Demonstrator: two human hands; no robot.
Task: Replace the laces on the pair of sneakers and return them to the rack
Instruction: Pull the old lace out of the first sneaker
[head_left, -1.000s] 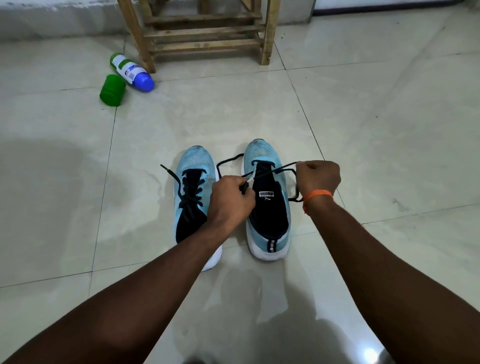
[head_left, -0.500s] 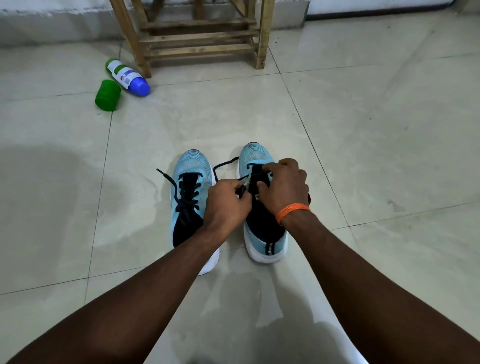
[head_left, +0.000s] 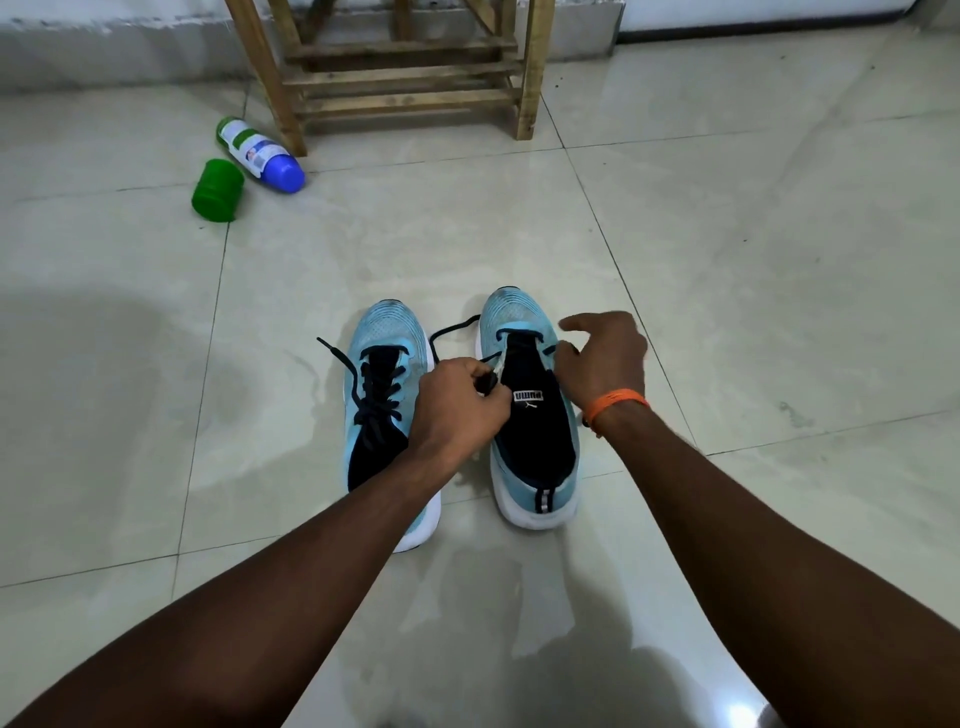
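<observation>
The tongue (head_left: 535, 410) of the right sneaker (head_left: 519, 322) is showing PUMA. Just left of it, the left hand (head_left: 457, 405) is pinching the black lace (head_left: 452, 330); the right hand (head_left: 605, 358) is hovering released alongside.

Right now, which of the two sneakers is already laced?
The left sneaker: black lace criss-crosses up its eyelets. The right sneaker shows a bare tongue, and the left hand pinches its loose lace end.
</observation>
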